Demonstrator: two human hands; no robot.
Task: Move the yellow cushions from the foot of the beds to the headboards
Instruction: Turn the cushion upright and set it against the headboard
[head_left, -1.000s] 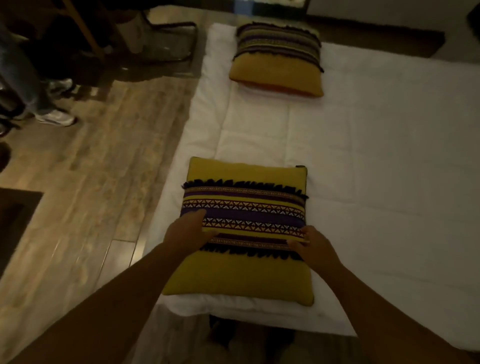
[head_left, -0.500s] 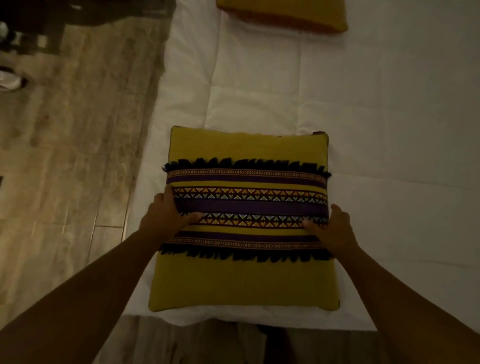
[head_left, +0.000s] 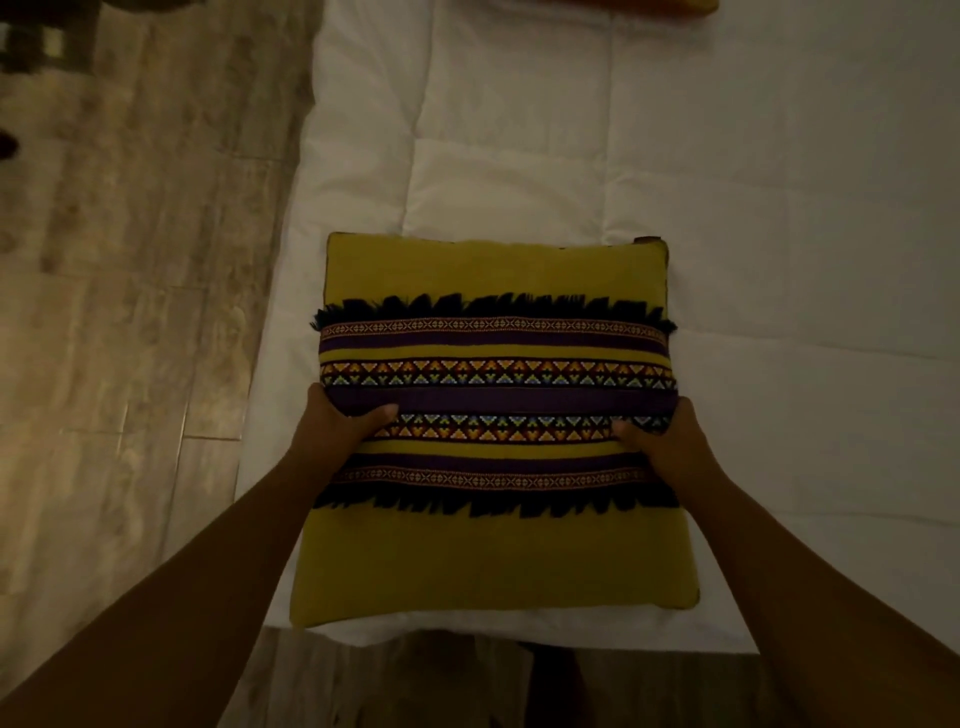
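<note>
A square yellow cushion (head_left: 493, 561) with a purple patterned band and black fringes lies at the near end of the white bed (head_left: 753, 260). My left hand (head_left: 337, 426) grips its left edge, thumb on top. My right hand (head_left: 670, 441) grips its right edge the same way. A sliver of a second yellow cushion (head_left: 696, 5) shows at the top edge of the frame, farther up the bed.
Wooden floor (head_left: 130, 312) runs along the left side of the bed and under its near end. Dark shapes (head_left: 31, 47) sit at the top left corner. The white duvet stretches away to the right and up.
My hands slid from the top of the cushion out to its two side edges and closed on them. The view has tilted down and closer, so the far cushion has nearly left the frame.
</note>
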